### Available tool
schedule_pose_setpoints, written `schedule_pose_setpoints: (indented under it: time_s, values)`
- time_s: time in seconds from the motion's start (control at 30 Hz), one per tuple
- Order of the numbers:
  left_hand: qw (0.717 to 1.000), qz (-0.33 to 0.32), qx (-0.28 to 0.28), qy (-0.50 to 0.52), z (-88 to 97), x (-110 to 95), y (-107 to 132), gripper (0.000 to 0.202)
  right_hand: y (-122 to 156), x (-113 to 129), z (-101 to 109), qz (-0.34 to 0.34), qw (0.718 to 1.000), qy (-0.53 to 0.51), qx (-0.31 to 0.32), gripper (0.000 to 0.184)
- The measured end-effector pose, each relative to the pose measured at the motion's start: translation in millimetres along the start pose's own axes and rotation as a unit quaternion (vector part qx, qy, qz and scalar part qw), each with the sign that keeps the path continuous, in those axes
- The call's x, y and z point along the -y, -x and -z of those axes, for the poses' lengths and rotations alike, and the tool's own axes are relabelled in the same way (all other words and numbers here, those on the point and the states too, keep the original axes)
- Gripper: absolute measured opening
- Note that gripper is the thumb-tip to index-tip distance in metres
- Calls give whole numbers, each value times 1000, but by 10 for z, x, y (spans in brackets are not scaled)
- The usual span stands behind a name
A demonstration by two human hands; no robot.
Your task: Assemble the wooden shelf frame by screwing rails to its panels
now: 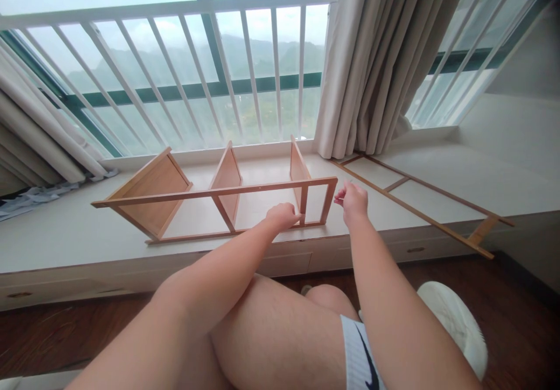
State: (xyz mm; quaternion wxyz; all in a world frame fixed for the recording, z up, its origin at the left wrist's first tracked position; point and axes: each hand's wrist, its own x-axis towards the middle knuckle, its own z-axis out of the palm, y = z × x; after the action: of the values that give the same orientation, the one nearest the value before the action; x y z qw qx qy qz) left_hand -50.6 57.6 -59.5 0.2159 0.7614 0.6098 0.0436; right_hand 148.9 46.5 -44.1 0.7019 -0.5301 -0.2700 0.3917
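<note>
A partly built wooden shelf lies on its side on the white window ledge, three boards standing up from a ladder-like side frame. My left hand is closed at the crossbar near the frame's right end, its thumb reaching the wood; part of the grip is hidden behind the hand. Just past that end, my right hand is raised in a pinch. Something thin and small shows at its fingertips, too small to name. A second wooden side frame lies apart to the right, its near end jutting over the ledge's edge.
White railings and a window stand behind the ledge. Grey curtains hang at both sides, one touching the ledge by the loose frame. Drawers run below. A white rounded object stands on the dark floor at right.
</note>
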Motion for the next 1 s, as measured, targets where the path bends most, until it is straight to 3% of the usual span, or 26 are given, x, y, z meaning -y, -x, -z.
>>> schedule_pose_setpoints:
  time_s: [0.17,0.3,0.5,1.0]
  values:
    - [998,-37,23,-47,-118,-47,-45,43,-49,-369,6,-65,998,-14,8,18]
    - [996,-60,24,-60,-215,-93,-59,40,-19,-499,-1,-100,993,-12,69,20]
    - [995,-75,26,-60,-246,-89,-77,39,-40,-592,9,-104,989,-2,109,19]
    - [991,-120,51,-7,-263,-40,-118,38,-32,-610,29,-97,988,14,121,18]
